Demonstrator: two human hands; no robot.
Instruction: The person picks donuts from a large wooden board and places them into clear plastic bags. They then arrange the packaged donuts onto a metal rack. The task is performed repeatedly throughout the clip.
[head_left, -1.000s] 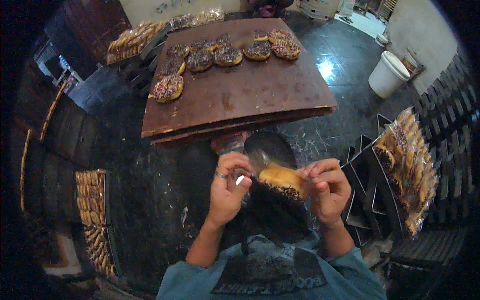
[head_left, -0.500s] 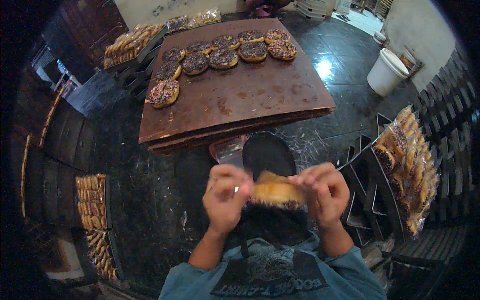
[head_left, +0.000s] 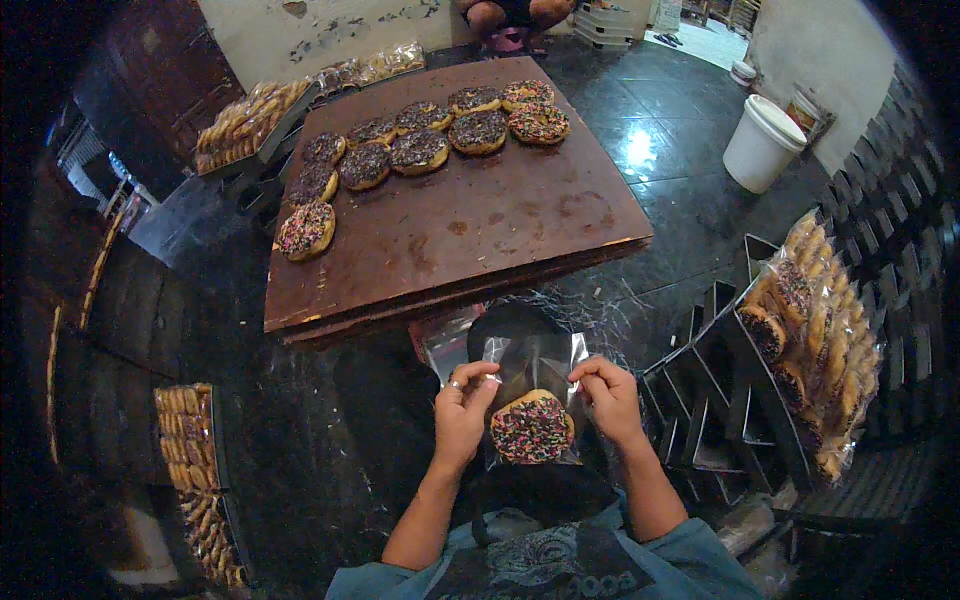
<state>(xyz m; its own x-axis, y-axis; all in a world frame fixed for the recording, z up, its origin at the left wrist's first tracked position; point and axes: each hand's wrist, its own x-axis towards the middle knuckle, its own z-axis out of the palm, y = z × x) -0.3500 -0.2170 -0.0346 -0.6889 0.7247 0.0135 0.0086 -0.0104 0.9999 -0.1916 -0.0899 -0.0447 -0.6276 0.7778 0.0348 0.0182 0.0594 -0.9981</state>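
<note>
A round donut [head_left: 532, 428] with chocolate and colored sprinkles hangs inside a clear plastic bag [head_left: 535, 362] in front of my body. My left hand [head_left: 463, 415] pinches the bag's upper left edge, a ring on one finger. At the upper right edge, my right hand [head_left: 610, 400] grips the plastic between thumb and fingers. The sprinkled side faces up toward me, and the bag's top part stretches between my hands above the donut.
Beyond my hands stands a low brown board table [head_left: 450, 235] bearing several sprinkled donuts [head_left: 418, 152]. On the right, a tray of bagged pastries [head_left: 815, 340] rests on stacked dark trays. More packed pastries [head_left: 184, 435] lie at the left. A white bucket [head_left: 763, 145] stands far right; another person [head_left: 512, 20] is at the back.
The blurred donut, seen edge-on between my hands before, now shows its sprinkled face in the bag. My hands hold the bag's upper edges. The view has shifted slightly.
</note>
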